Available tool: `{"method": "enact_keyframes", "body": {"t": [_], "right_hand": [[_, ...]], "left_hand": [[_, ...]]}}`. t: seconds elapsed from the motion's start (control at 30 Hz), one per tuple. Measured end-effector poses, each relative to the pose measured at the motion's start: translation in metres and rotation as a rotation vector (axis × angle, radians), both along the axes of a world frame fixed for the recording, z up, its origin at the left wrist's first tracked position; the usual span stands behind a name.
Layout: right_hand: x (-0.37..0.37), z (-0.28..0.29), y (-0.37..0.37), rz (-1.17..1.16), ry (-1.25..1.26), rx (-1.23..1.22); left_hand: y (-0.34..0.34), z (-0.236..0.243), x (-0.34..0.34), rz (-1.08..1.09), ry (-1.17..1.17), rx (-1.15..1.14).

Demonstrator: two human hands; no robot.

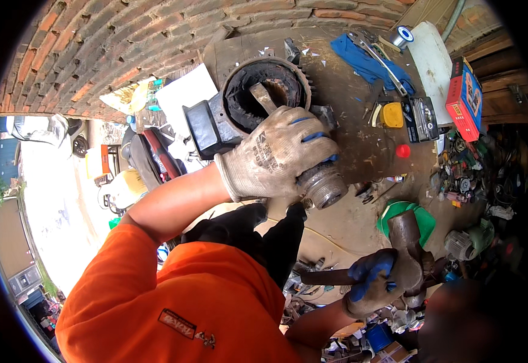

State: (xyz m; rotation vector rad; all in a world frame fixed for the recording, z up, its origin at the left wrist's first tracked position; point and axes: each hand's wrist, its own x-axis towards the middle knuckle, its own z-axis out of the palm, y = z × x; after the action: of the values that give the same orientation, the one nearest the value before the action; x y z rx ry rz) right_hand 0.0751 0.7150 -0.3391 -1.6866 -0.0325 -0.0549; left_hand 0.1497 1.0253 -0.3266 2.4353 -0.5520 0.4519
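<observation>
A round, finned motor housing (305, 81) lies on the wooden bench, its dark, dirty inside facing up and a black box (204, 130) on its left side. Over its near rim, my gloved left hand (282, 151) is closed round a thick metal bar. The bar's flat end (262, 95) reaches into the housing, while a round, ridged metal end (324, 189) sticks out on the near side. Lower right, my gloved right hand (373, 284) grips a sledgehammer (405, 233) close to its heavy head. The hammer's handle (327, 277) points left, apart from the bar.
On the bench's right lie a blue cloth (354, 54) with a wrench (388, 69), a yellow tape measure (391, 115), a bit set (421, 119) and a red box (464, 100). A green basin (424, 221) stands below. Scrap parts and a motor (460, 245) crowd the right.
</observation>
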Motion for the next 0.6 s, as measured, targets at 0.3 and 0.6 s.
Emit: {"method": "enact_keyframes", "body": {"t": [0.3, 0.6], "right_hand": [[-0.017, -0.003, 0.021, 0.15, -0.184, -0.081], [-0.035, 0.004, 0.03, 0.093, 0.151, 0.407]], "left_hand": [[-0.002, -0.005, -0.001, -0.129, -0.025, 0.034], [0.009, 0.002, 0.002, -0.149, -0.008, -0.013]]}}
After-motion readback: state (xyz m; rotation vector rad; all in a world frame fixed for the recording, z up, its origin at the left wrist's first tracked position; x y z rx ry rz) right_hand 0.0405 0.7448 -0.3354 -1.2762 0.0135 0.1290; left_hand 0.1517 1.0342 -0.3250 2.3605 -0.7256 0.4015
